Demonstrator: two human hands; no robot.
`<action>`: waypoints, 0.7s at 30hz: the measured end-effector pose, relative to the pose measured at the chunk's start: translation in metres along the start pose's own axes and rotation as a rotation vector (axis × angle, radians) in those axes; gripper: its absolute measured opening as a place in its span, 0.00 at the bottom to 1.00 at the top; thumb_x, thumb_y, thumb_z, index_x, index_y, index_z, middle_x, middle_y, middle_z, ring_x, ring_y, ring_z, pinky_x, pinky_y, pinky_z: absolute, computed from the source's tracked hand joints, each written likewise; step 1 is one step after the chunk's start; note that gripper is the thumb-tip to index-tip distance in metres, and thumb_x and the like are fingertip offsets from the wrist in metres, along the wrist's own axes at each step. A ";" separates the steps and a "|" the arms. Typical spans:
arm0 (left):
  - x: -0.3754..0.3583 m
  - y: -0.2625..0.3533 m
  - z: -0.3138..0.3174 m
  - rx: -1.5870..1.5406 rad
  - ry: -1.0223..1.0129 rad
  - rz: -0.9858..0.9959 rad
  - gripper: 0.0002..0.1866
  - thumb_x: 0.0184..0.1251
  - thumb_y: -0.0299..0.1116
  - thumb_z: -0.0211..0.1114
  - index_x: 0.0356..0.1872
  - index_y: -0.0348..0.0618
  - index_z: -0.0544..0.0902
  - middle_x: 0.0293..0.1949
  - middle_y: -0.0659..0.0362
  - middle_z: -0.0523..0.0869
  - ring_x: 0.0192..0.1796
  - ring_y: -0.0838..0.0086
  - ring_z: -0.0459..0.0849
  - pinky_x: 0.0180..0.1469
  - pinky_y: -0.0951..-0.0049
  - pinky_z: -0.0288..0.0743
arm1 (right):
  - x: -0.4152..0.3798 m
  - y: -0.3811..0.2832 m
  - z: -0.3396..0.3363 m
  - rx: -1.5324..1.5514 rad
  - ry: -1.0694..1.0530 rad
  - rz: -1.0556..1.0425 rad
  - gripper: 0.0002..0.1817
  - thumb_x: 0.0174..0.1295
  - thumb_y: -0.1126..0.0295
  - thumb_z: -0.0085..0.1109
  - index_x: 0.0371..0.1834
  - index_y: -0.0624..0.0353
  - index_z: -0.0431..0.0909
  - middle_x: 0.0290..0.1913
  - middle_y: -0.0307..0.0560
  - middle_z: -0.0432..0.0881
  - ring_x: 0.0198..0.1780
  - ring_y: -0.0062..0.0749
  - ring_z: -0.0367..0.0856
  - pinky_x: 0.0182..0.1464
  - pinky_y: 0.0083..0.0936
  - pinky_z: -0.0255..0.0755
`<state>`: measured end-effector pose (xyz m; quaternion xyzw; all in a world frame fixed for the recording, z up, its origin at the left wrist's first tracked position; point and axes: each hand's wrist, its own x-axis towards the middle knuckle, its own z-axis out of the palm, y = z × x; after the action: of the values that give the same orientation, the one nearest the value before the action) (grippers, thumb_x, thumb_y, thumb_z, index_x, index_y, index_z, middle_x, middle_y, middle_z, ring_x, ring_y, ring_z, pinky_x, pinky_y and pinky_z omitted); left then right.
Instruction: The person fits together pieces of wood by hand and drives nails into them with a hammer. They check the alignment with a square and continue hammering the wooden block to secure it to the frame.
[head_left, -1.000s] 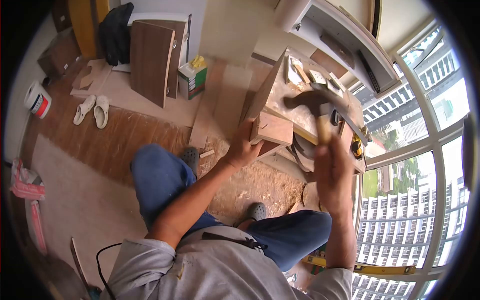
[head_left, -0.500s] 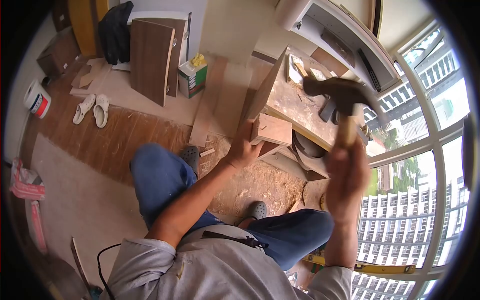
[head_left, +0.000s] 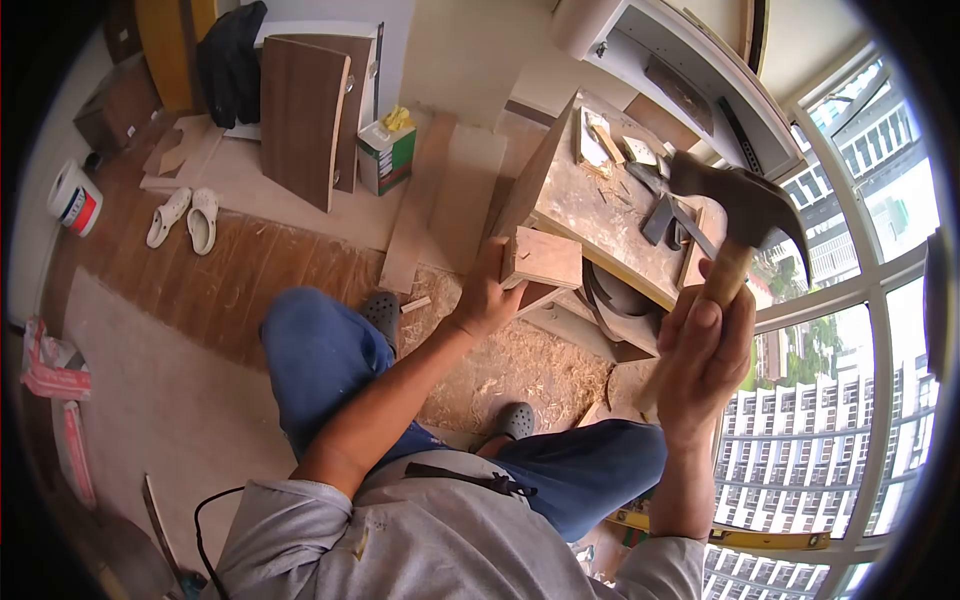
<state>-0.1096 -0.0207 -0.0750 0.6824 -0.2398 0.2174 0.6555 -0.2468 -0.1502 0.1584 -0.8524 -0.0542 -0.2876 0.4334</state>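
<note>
A claw hammer with a wooden handle is raised at the right, my right hand wrapped round its handle. Its dark head is up over the right part of the workbench. My left hand grips a small wooden piece made of joined boards, close to the bench's near corner. A small nail or mark shows on the face of that piece. The hammer head and the wooden piece are well apart.
The workbench carries chisels, wood bits and other tools. Shavings litter the floor. A green and white box, brown panels, white clogs and a white bucket stand further left. A yellow level lies by the window.
My right hand and the hammer have moved slightly to the right, and the hammer looks sharper. My left hand and the wooden piece have hardly moved.
</note>
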 end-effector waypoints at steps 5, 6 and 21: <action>0.001 0.002 0.001 0.034 0.013 0.050 0.18 0.69 0.25 0.70 0.57 0.39 0.76 0.49 0.45 0.84 0.54 0.46 0.86 0.57 0.56 0.79 | -0.006 0.022 0.013 -0.519 -0.416 -0.094 0.11 0.75 0.73 0.59 0.57 0.60 0.77 0.39 0.62 0.83 0.38 0.64 0.84 0.40 0.48 0.79; -0.004 0.001 0.002 0.062 0.027 0.045 0.18 0.69 0.25 0.71 0.56 0.38 0.76 0.49 0.45 0.84 0.54 0.46 0.86 0.57 0.57 0.79 | -0.004 0.022 0.010 -0.412 -0.405 -0.022 0.10 0.77 0.73 0.58 0.57 0.61 0.77 0.37 0.59 0.83 0.35 0.58 0.84 0.38 0.44 0.78; -0.004 -0.008 0.002 0.034 0.035 0.031 0.17 0.71 0.27 0.70 0.57 0.37 0.77 0.49 0.45 0.86 0.53 0.48 0.86 0.57 0.58 0.79 | -0.006 0.032 0.005 -0.217 -0.252 0.136 0.10 0.79 0.70 0.57 0.56 0.64 0.77 0.29 0.52 0.79 0.27 0.36 0.79 0.32 0.35 0.74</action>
<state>-0.1079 -0.0222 -0.0833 0.6856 -0.2354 0.2434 0.6445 -0.2382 -0.1648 0.1306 -0.9252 -0.0190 -0.1525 0.3469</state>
